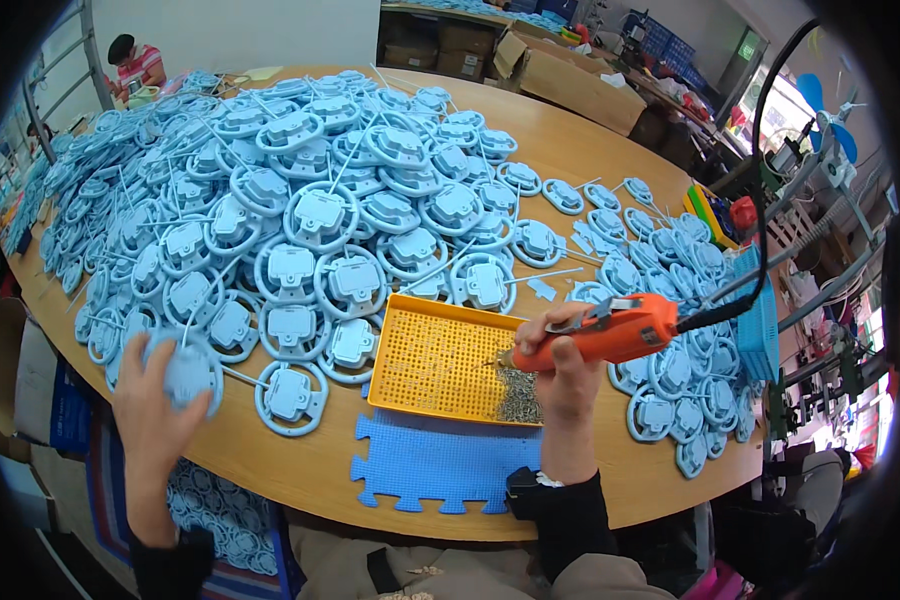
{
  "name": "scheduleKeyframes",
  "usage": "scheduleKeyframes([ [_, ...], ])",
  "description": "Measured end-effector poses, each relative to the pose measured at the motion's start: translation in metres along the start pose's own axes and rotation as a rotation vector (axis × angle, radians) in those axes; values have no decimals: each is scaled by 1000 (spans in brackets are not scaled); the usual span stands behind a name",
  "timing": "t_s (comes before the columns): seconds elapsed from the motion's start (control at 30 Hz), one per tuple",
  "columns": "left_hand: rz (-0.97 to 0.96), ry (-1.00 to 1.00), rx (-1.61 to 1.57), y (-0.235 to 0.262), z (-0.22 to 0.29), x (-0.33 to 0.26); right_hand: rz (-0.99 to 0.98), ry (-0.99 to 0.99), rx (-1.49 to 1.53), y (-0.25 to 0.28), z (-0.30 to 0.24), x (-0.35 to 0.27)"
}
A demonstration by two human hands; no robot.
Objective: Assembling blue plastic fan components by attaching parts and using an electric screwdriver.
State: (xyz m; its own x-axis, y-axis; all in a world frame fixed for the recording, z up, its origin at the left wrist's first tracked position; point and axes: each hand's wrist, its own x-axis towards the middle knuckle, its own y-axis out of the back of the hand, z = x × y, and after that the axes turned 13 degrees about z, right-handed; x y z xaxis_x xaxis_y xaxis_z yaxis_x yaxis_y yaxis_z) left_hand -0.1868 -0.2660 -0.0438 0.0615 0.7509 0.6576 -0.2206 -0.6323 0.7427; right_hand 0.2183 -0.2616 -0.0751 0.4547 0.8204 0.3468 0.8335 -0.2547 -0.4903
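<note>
My right hand (567, 375) grips an orange electric screwdriver (620, 330) with a black cord. The driver's tip points left, over the pile of small screws (519, 396) at the right end of a yellow perforated tray (430, 360). At the left, my left hand (160, 410) has its fingers around a light blue plastic steering-wheel-shaped part (188, 375), blurred by motion. Similar blue parts (292, 392) with thin rods lie beside and beyond this hand. In front of the tray lies a blue foam mat (430, 470).
A large heap of blue parts (320, 210) covers the table's left and middle. More parts (670, 375) lie at the right, beside a blue basket (757, 320). A cardboard box (570, 85) stands beyond the table. A person in pink (140, 65) sits at the far left.
</note>
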Motion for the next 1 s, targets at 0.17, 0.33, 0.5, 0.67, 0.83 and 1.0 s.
scheduleKeyframes([
  [0.17, -268, 202, -90, 7, 77, -62, 24, 44, 36, 4, -8, 8],
  [0.33, -458, 276, -256, -14, 139, -77, -6, 64, 13, 19, -20, 5],
  [0.5, -520, 135, -436, -28, 158, -63, -29, 91, 39, 26, -23, 4],
  [0.67, -321, -345, -705, -111, 198, -16, 18, 97, 37, 36, -27, -4],
  [0.83, -580, -566, -500, -147, 226, -15, 60, 111, 37, 52, -38, -8],
  [1.0, -682, -614, -809, -119, 266, -28, 114, 128, 18, 60, -39, -6],
])
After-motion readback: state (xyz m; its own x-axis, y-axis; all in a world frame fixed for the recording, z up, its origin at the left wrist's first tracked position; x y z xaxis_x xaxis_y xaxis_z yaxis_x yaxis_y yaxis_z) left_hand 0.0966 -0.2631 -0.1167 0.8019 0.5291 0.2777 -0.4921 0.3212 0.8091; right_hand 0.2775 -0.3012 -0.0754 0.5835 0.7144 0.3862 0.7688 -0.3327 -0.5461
